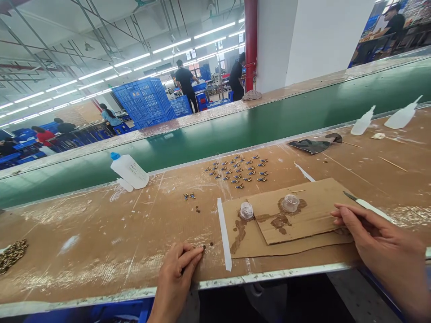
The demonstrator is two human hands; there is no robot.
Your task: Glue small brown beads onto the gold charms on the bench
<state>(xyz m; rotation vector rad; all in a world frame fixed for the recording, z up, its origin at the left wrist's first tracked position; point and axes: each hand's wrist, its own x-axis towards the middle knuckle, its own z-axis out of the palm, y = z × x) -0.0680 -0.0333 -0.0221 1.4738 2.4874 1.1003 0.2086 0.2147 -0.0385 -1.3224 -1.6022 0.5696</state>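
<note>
My left hand (182, 269) rests at the table's near edge, thumb and forefinger pinched on a small dark round piece (204, 247). Another such piece (211, 244) lies just beyond the fingertips. Over the right end of the cardboard sheet (316, 215) hovers my right hand (373, 237), its fingers drawn together; what they hold, if anything, is hidden. Beside it lies a knife with a pale handle (372, 209). Two small clear cups (247, 211) stand on the cardboard among wet brown stains. Farther back are rows of small blue-and-gold figures (239, 170).
A white bottle with a blue cap (129, 170) leans at the belt's edge. Two nozzle bottles (363, 122) and a dark cloth (314, 144) are at the right. A green conveyor belt (215, 135) runs behind. Small patterned pieces (13, 255) are heaped at left. Several people work farther off.
</note>
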